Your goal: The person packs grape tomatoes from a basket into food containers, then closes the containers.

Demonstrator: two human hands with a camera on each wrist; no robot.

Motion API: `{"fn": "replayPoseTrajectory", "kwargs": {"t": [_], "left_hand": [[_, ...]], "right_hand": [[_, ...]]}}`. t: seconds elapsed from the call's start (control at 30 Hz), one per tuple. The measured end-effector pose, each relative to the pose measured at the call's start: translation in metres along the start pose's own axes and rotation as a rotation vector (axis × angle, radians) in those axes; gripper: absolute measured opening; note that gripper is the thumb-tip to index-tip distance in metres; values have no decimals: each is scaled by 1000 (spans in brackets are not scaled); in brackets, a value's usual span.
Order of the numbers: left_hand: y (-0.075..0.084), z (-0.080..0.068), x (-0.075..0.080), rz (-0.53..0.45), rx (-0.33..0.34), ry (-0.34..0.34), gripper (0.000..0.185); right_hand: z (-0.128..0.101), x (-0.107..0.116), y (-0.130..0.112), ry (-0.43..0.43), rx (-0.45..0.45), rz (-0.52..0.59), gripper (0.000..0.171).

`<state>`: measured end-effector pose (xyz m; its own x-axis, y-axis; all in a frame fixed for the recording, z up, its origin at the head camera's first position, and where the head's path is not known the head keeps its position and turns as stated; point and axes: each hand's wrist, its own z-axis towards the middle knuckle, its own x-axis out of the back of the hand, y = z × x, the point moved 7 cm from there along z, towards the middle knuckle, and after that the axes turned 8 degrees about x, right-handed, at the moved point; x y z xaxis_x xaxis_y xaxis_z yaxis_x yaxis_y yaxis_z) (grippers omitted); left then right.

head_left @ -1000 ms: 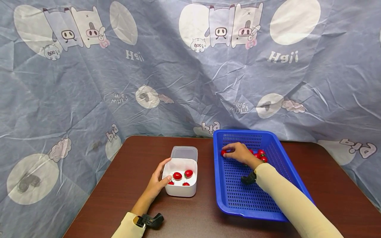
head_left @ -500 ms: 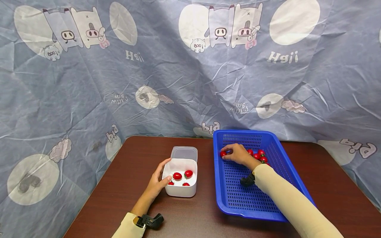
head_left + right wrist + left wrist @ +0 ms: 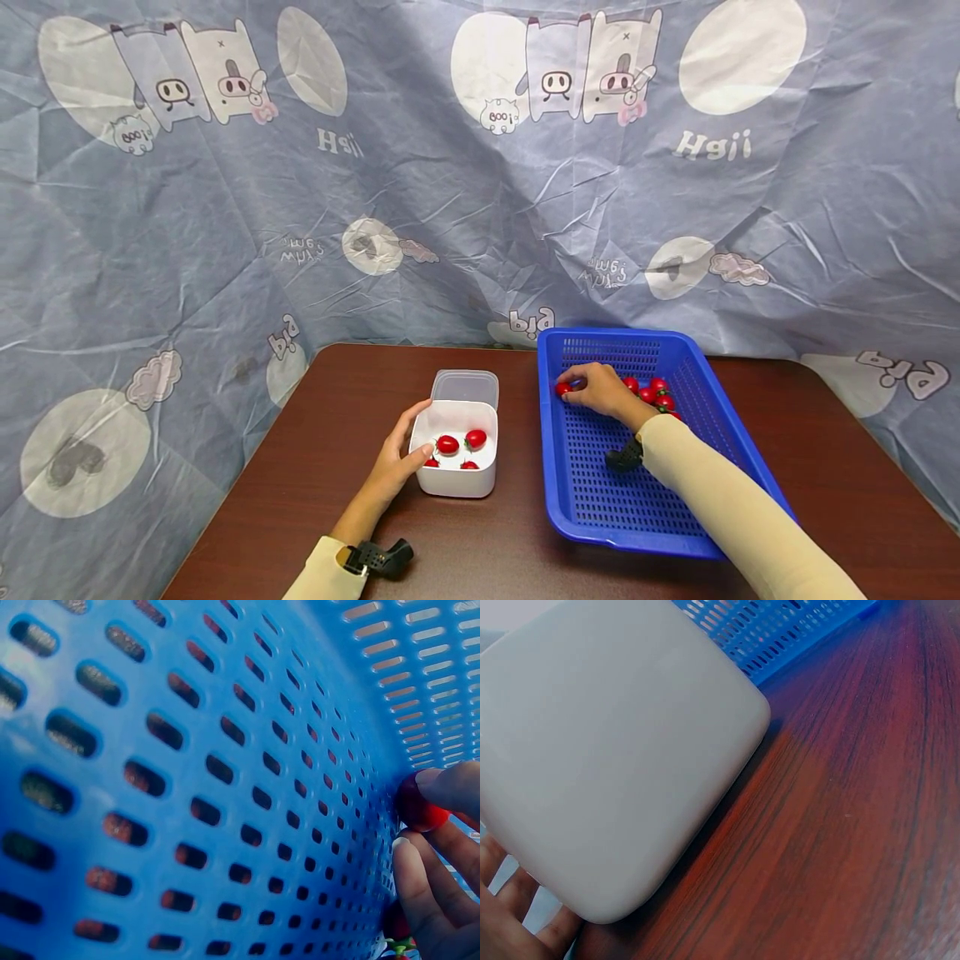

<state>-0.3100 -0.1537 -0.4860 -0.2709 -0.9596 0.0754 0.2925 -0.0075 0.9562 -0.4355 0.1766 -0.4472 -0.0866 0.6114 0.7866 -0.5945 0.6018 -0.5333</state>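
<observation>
My right hand [image 3: 596, 389] is inside the blue perforated basket [image 3: 592, 492], near its left wall, pinching a small red tomato [image 3: 562, 388] [image 3: 417, 804] between thumb and fingers. Several more red tomatoes [image 3: 654, 392] lie behind that hand in the basket. My left hand [image 3: 399, 454] holds the left side of a white plastic box [image 3: 457, 481] [image 3: 607, 757], thumb on its rim, fingers along its wall. Three red tomatoes [image 3: 447, 443] lie in the box, whose clear lid [image 3: 465, 387] hangs open at the back.
The brown wooden table [image 3: 480, 542] carries the box and basket side by side, a narrow gap between them. A blue printed cloth [image 3: 300, 208] hangs behind and around the table. Bare tabletop lies to the left of the box and along the front edge.
My right hand has shifted slightly left and closed its fingers on the tomato by the basket's left wall. The left hand and the box have not moved.
</observation>
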Motion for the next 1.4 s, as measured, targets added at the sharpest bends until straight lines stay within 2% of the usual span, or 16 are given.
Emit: {"fn": "replayPoseTrajectory", "kwargs": {"t": [0.33, 0.67, 1.0, 1.4], "left_hand": [[-2, 1, 2, 26, 4, 11, 65], [-4, -1, 0, 0, 26, 9, 65], [-1, 0, 1, -1, 11, 11, 66], [-1, 0, 0, -12, 24, 20, 66]], "right_hand": [[2, -3, 0, -33, -5, -49, 31], [1, -2, 0, -15, 15, -64, 31], [4, 13, -2, 50, -7, -14, 31], [4, 36, -4, 121, -78, -32, 36]]}}
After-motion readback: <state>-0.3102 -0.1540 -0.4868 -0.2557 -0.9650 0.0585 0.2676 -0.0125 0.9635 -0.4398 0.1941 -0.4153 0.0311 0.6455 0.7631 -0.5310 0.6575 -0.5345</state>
